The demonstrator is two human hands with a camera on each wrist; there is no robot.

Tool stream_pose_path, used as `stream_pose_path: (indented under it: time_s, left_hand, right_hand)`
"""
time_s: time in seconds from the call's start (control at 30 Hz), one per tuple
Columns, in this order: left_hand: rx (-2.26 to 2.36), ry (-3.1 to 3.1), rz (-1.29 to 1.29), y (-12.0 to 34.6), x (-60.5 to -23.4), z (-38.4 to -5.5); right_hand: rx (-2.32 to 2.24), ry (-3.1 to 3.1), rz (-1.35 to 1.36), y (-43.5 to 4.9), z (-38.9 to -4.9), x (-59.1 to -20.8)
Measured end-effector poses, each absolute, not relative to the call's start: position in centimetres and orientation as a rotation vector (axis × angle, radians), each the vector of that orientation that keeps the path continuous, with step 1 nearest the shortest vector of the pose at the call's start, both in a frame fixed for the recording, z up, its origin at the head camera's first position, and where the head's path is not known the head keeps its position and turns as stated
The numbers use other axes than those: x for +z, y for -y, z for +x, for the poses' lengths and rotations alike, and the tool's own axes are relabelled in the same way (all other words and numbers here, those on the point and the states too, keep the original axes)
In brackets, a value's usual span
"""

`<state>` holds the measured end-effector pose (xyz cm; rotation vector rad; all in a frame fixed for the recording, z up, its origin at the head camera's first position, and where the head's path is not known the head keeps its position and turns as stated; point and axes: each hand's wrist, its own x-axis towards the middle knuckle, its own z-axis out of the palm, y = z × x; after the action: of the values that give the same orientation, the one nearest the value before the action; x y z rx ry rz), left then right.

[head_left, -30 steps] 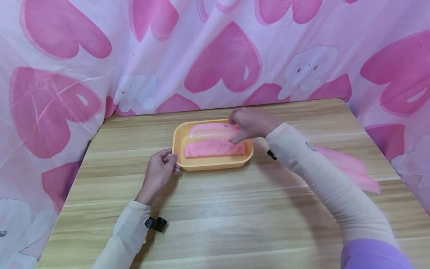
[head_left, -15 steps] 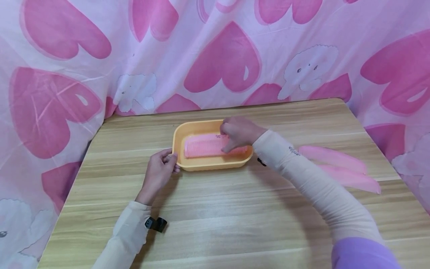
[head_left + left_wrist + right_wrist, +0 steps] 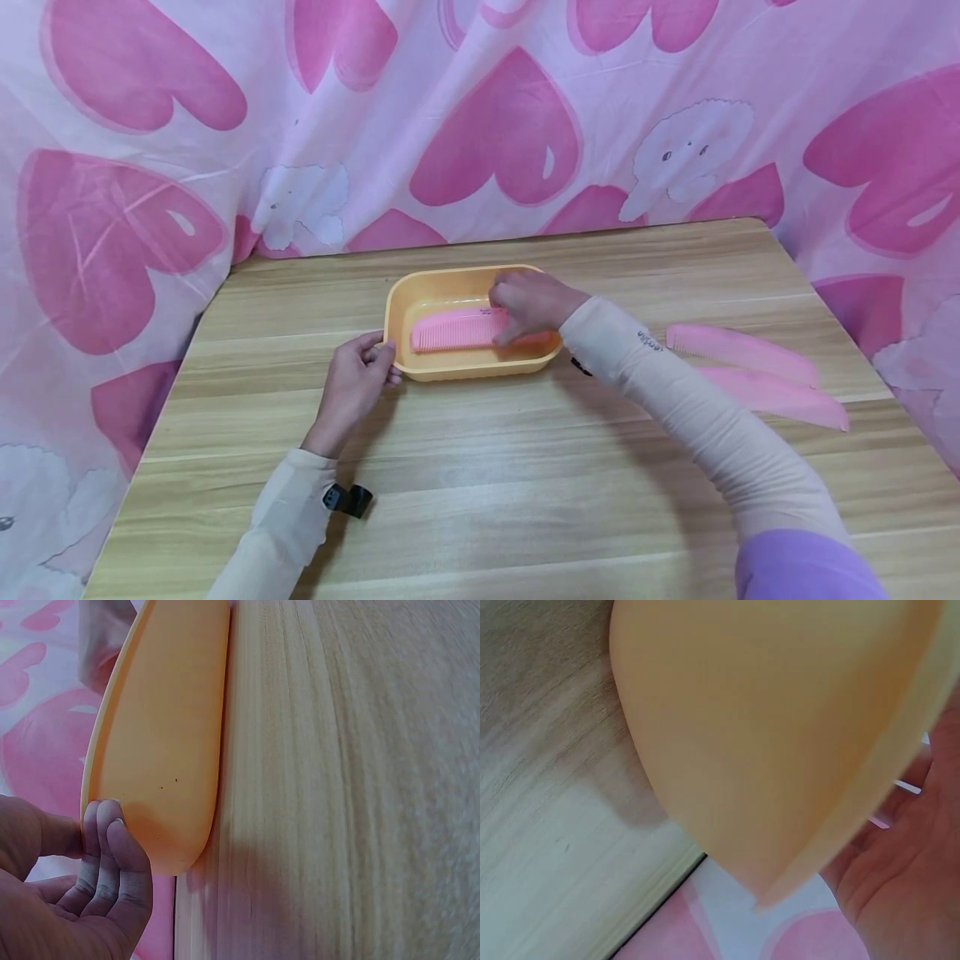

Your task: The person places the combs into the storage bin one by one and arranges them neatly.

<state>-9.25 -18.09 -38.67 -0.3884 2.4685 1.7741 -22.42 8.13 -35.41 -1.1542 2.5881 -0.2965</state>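
Left hand [image 3: 354, 385] pinches yellow tray [image 3: 472, 369]; right hand [image 3: 534, 300], fingers curled round pink comb [image 3: 450, 332], should release it flat, gently.

Tray [image 3: 480, 370]: yellow-orange, rounded corners, raised walls; upright on the worktop [image 3: 465, 500]. Comb [image 3: 450, 332]: pink, dark marking near the back; lies lengthwise inside the tray, teeth towards the near wall, right part partly hidden.

Looks homelike: pink heart-print cloth [image 3: 495, 133] hangs behind a wood-grain table [image 3: 465, 483]
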Motion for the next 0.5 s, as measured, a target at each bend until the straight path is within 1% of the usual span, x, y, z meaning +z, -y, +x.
stream_pose_path:
  time_s: [0.23, 0.5]
  left_hand:
    - [1.760, -2.477, -0.377, 18.1, -38.7, -9.2]
    - [1.745, -2.497, -0.353, 18.2, -38.8, -9.2]
  right_hand:
    - [-0.368, -2.562, -1.103, -9.4, -22.3, -34.4]
    - [-0.499, -2.612, -1.042, -13.5, -22.4, -31.7]
